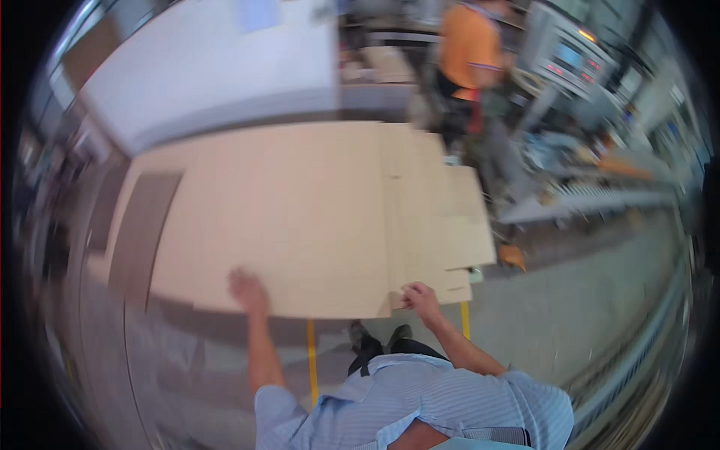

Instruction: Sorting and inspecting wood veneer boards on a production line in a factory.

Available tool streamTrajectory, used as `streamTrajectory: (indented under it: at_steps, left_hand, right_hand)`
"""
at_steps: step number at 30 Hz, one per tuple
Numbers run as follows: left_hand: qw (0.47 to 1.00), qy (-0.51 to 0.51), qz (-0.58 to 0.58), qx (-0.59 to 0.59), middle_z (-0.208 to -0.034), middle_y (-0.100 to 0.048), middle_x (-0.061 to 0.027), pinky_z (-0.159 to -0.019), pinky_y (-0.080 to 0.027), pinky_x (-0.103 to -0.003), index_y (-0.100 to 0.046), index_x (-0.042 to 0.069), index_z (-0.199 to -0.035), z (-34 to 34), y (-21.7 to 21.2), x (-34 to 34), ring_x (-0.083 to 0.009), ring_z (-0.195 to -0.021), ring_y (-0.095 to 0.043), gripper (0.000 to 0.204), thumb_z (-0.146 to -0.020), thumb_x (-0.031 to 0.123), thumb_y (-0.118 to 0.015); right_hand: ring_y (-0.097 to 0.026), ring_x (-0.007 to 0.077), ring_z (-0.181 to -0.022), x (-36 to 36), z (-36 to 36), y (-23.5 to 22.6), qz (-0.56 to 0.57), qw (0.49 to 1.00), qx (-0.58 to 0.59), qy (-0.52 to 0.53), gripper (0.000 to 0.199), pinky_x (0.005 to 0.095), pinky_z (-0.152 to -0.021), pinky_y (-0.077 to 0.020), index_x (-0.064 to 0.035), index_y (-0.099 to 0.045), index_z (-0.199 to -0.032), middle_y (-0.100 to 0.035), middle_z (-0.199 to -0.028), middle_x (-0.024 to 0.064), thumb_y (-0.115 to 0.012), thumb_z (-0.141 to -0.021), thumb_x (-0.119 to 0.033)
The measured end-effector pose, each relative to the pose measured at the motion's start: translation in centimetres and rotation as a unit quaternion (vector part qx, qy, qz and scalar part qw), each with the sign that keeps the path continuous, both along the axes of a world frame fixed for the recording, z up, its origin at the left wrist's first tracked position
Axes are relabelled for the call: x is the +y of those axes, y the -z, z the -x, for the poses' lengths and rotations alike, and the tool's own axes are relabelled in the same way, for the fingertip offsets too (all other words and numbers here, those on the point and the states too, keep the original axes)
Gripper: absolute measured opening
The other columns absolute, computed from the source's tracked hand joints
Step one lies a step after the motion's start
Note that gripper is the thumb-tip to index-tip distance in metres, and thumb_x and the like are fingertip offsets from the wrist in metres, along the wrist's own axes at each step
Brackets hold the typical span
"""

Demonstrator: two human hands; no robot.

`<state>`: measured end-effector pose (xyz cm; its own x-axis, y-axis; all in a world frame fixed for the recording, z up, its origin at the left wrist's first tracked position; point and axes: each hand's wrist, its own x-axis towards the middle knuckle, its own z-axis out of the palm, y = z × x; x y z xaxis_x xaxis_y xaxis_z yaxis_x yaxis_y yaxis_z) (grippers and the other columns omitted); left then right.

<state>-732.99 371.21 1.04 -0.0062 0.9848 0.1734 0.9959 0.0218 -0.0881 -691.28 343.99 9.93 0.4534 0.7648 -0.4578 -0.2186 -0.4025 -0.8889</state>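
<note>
Pale boards [285, 217] above possibly concrete floor [562, 292]

A broad, pale tan panel [285, 217] bears a dark brown board [142, 232] near its left end, with smaller tan pieces [463, 234] lying unevenly along its right side.

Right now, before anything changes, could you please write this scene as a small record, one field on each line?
left hand: the left hand over the near part of the large beige panel, blurred; contact unclear
right hand: the right hand, fingers curled, by the near edge of the smaller beige boards; grip unclear
left end: brown-grey panel
background: person in an orange shirt, beside a machine's control panel
floor: grey, with yellow lines
</note>
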Motion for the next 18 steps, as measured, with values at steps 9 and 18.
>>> streamTrajectory:
  at_steps: [9,18]
  left_hand:
    - [0.974,0.091,-0.011,-0.207,-0.146,-0.040,-0.0178,-0.114,-0.021,-0.053,-0.049,0.004,-0.134,-9.2,-5.3,-14.9,-0.0331,-0.140,-0.031,0.052,-0.089,0.029,-0.057]
    - [0.900,-0.015,-0.010,-0.435,-0.138,-0.049,-0.0163,-0.104,-0.040,-0.043,-0.054,0.005,-0.125,-1.7,-5.1,-22.2,-0.0352,-0.125,-0.049,0.044,-0.089,0.028,-0.063]
  right_hand:
    - [-0.058,0.0104,-0.061,5.1,3.5,-0.2,0.049,0.980,-0.085,-0.173,0.021,0.0243,-0.056,-0.0475,-0.0020,-0.062,-0.099,-0.064,-0.076,0.0048,-0.058,-0.093,-0.021]
    - [-0.060,0.0109,-0.068,11.8,12.5,-5.0,-0.071,0.947,-0.071,-0.305,0.021,0.0244,-0.061,-0.0475,-0.0006,-0.063,-0.101,-0.065,-0.078,0.0054,-0.058,-0.094,-0.019]
